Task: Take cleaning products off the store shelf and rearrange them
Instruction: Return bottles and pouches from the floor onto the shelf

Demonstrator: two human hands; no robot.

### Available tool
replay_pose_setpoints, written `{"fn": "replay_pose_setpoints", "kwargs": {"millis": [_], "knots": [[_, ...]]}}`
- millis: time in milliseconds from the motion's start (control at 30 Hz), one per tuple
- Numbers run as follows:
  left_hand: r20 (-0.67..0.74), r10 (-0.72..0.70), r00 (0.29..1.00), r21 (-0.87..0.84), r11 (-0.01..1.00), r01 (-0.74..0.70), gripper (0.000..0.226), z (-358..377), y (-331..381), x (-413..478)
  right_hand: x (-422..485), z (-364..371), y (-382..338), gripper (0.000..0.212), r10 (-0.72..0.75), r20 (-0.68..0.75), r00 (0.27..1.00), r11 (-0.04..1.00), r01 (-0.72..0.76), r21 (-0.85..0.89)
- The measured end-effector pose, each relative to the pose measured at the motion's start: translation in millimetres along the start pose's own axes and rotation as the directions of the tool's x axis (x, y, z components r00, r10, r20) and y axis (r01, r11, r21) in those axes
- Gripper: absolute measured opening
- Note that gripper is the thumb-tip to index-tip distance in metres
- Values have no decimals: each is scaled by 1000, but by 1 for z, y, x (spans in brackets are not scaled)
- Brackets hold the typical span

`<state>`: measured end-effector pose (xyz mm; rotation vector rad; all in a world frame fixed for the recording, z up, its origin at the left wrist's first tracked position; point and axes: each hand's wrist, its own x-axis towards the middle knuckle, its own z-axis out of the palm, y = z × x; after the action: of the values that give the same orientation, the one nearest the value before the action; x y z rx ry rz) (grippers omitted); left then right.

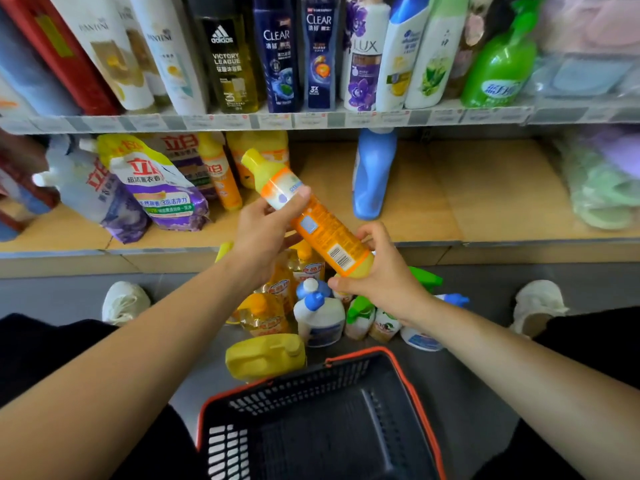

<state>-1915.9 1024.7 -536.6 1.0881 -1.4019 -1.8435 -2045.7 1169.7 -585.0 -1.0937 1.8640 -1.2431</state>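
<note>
I hold an orange and yellow detergent bottle tilted in the air in front of the lower shelf, cap pointing up and left. My left hand grips its upper part, thumb on the white label. My right hand grips its base. Below, on the grey floor, stand and lie several cleaning products: orange refill pouches, a white bottle with a blue cap, green-capped spray bottles and a yellow jug.
A black basket with an orange rim sits in front of me, nothing in it. On the lower shelf are purple detergent bags, orange bottles and a blue bottle. Shampoo bottles fill the upper shelf. White shoes flank the pile.
</note>
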Motion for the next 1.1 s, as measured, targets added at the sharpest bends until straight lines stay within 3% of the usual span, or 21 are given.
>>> {"fn": "replay_pose_setpoints", "kwargs": {"millis": [67,133,233,333,400,467,533,667,767,933,1033,1100], "knots": [[-12,-1,1000,-16,1000,1,35,-2,0,3,2,2,-2,78,80,50,996,992,-84,93],[7,-6,1000,-42,999,6,46,-6,2,4,4,2,-5,77,192,149,970,927,-229,297],[50,3,999,-100,995,2,60,-8,5,2,5,0,-8,49,170,271,948,860,-277,429],[85,-1,996,-97,995,9,49,-10,5,2,2,2,-10,43,98,162,982,932,-148,332],[90,-10,996,-41,999,14,41,-9,5,1,0,1,-12,53,17,44,999,981,-25,194],[69,-15,997,-52,998,18,36,-10,3,1,1,0,-12,62,-83,22,996,996,83,37],[57,-5,998,-65,998,9,34,-13,3,0,3,-1,-11,65,-68,77,995,997,65,40],[54,8,998,-104,995,-2,57,-18,6,-1,8,-1,-11,57,93,251,963,931,-174,322],[94,9,996,-127,992,3,50,-17,6,-1,8,0,-9,44,38,224,974,962,-97,257],[56,23,998,3,1000,-24,31,-14,3,3,3,6,-10,64,-27,43,999,1000,27,14],[27,40,999,-9,999,-40,36,-15,1,4,4,6,-12,66,-8,80,997,998,12,-54],[50,59,997,-22,998,-58,41,-16,2,3,6,5,-15,54,32,146,989,999,-37,31]]}}
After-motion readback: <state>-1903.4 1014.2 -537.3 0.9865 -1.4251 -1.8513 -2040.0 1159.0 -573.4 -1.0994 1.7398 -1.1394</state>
